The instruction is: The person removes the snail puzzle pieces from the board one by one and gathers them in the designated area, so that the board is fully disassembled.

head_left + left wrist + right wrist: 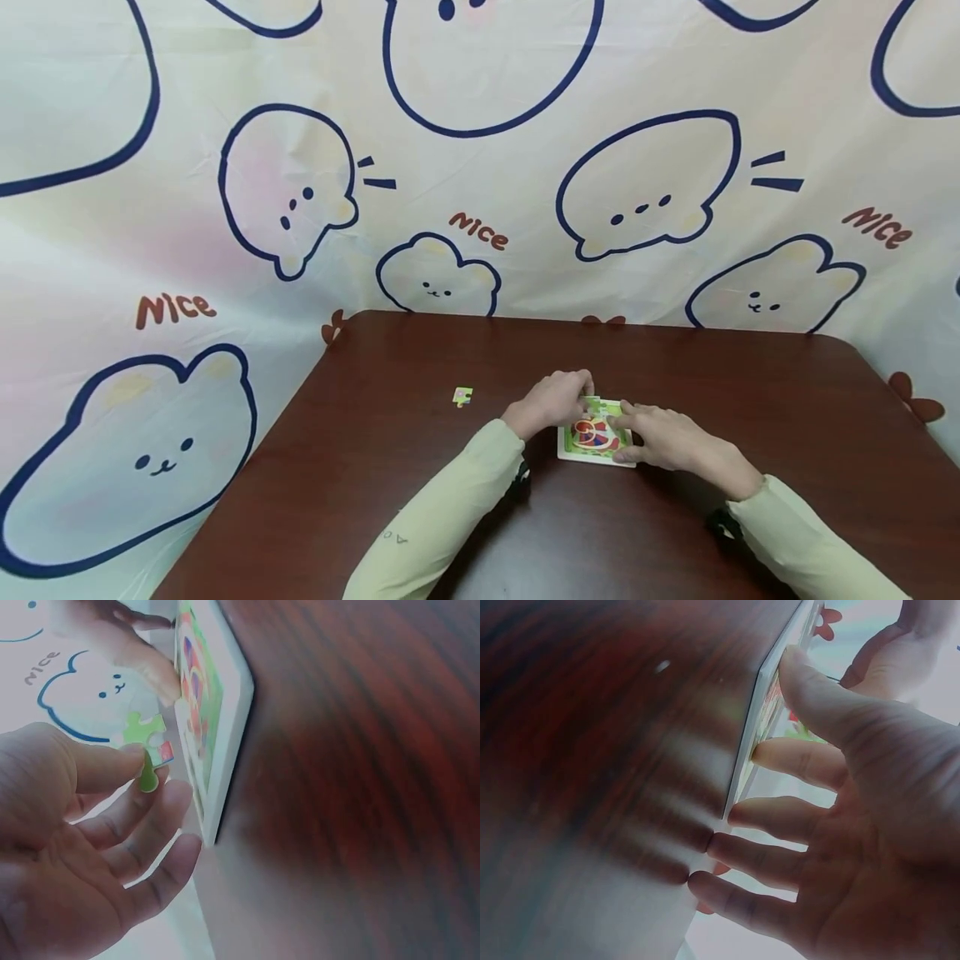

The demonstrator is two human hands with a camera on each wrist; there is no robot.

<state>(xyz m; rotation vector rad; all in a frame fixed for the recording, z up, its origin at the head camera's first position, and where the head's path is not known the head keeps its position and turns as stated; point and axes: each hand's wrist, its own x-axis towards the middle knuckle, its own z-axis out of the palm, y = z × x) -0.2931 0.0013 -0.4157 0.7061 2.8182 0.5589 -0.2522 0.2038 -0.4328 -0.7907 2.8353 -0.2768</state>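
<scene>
A square jigsaw board (596, 458) with a white rim and a colourful picture lies flat on the brown table. Between thumb and index finger, my left hand (557, 398) pinches a green jigsaw piece (139, 731) with a red corner, raised over the board's far-left part. The other left fingers are loosely spread in the left wrist view. My right hand (663, 435) rests at the board's right side, its fingers spread. In the right wrist view, its thumb (810, 686) and index finger touch the board, and the outer fingers reach down to the tabletop.
A loose jigsaw piece (462, 397), green with some yellow, lies on the table (360, 467) to the left of the board. Behind the table hangs a pale cloth (525, 183) printed with cartoon bears and the word "Nice".
</scene>
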